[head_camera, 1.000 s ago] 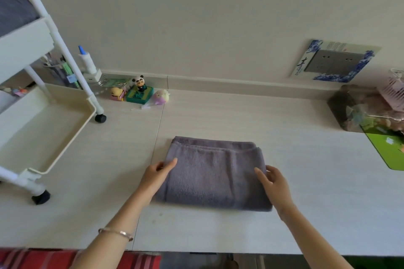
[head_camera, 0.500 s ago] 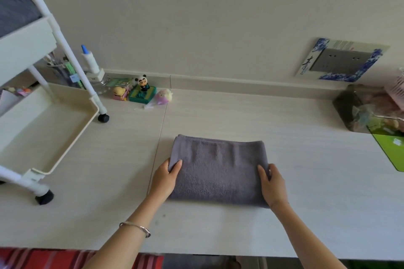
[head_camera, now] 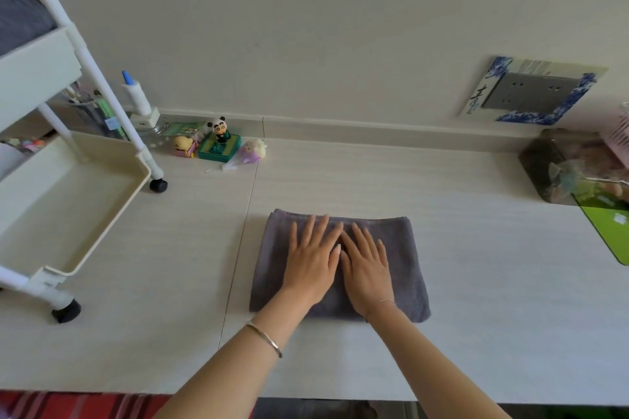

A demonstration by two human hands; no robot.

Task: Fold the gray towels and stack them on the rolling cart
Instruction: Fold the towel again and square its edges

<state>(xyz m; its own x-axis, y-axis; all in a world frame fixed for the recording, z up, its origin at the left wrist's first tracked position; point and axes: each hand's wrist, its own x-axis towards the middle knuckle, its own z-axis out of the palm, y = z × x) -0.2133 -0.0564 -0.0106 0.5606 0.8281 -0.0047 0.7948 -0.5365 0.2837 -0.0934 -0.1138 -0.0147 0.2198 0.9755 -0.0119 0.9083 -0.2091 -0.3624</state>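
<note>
Nearest: table (head_camera: 476, 333) edge, with red striped fabric (head_camera: 68, 406) below it at bottom left. Both forearms reach in over that edge, and there is a thin bracelet (head_camera: 265, 338) on the left wrist.

Left hand (head_camera: 311, 260) and right hand (head_camera: 367, 265) lie palm down, side by side on the towel (head_camera: 406, 248). Fingers are straight and slightly spread, gripping nothing. Their inner edges are touching or nearly touching (can't tell which).

The towel is gray, folded to a rectangle and flat on the table directly under both hands. It shows to the left of the left hand, to the right of the right hand, and as a strip past the fingertips.

The cart (head_camera: 112, 218) is well left of the left hand: white, with its wheels on the table. Gray fabric (head_camera: 20, 17) sits on its top tier, cropped by the frame.

Past the left fingertips, at the wall, are small toys including a panda (head_camera: 221, 133). Far right of the right hand are a green mat (head_camera: 609, 231) and a clear container (head_camera: 561, 173), both cut off by the frame. On the wall beyond the right hand is a socket (head_camera: 531, 95) with a blue-white surround.
</note>
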